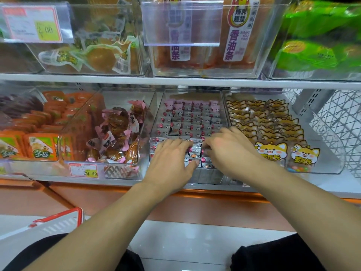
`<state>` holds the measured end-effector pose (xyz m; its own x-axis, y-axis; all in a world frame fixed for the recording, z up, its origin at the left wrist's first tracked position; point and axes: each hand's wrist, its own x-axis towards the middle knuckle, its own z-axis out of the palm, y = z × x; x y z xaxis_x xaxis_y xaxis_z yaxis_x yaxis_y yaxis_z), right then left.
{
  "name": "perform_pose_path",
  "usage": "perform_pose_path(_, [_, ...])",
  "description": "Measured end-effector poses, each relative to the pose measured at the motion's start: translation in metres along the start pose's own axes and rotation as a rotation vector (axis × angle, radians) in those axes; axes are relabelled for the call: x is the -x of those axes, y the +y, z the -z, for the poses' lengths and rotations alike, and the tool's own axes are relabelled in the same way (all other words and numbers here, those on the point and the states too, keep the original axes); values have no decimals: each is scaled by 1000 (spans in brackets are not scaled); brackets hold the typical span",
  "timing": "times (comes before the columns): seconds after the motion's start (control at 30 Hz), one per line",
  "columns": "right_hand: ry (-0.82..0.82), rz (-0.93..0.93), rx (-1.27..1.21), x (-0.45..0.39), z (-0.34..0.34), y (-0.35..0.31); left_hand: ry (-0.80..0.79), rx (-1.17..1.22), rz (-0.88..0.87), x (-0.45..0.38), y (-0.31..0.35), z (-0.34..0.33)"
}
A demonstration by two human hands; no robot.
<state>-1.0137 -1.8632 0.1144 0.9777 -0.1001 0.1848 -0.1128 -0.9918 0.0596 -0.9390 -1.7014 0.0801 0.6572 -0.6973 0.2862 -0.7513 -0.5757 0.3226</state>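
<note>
Person is straightening small packets (194, 151) in a clear shelf bin (209, 176).
Left hand (172, 161) is pressing spread fingers (175, 145) on front rows; right hand (232, 151) is curling its own, pinch unclear. Packets probably light, slippery: pinching by edges.

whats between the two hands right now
Small silver-and-pink wrapped sweets in the clear bin fill the gap between left hand and right hand, seen in the head view.

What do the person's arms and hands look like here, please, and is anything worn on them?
Both forearms are bare, with no sleeves in view. The left hand and right hand show no gloves, rings, watch or bracelet.
</note>
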Motion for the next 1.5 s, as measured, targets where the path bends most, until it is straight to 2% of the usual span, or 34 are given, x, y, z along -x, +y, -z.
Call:
perform_pose_path(0.07, [56,-21,-72,-4,3,-2,-18,28,10,1,1,2])
perform_pose_path(0.27, [-28,-62,-260,-13,3,-13,-74,163,98,4,-4,10])
perform_pose_path(0.4, [105,-186,-618,-7,4,-11,-93,170,88,6,-7,11])
perform_pose_path(0.53, [390,-320,-888,4,22,-6,-106,268,121,4,-5,16])
perform_pose_path(0.6, [455,-430,-1097,7,30,-3,-40,438,173,3,-1,23])
perform_pose_path(0.7, [348,-614,-1713,14,37,-4,88,777,267,2,6,38])
perform_pose_path(0.77, [262,-691,-1952,20,38,-4,72,1038,365,4,7,46])
perform_pose_path(0.83, [179,-723,-2078,25,37,-2,4,1296,473,8,7,51])
perform_pose_path(0.93, [47,-723,-2127,27,39,0,-25,1539,599,13,3,52])
perform_pose_path(1.0, [-9,-731,-2132,29,38,1,6,1606,638,13,0,52])
perform_pose_path(1.3, [-73,-748,-2100,29,35,3,56,1698,739,11,-3,52])
perform_pose_path(1.43, [-184,-673,-2137,31,37,3,56,1632,674,12,-2,53])
perform_pose_path(1.5, [-167,-625,-2075,32,36,3,53,1612,629,13,-2,54])
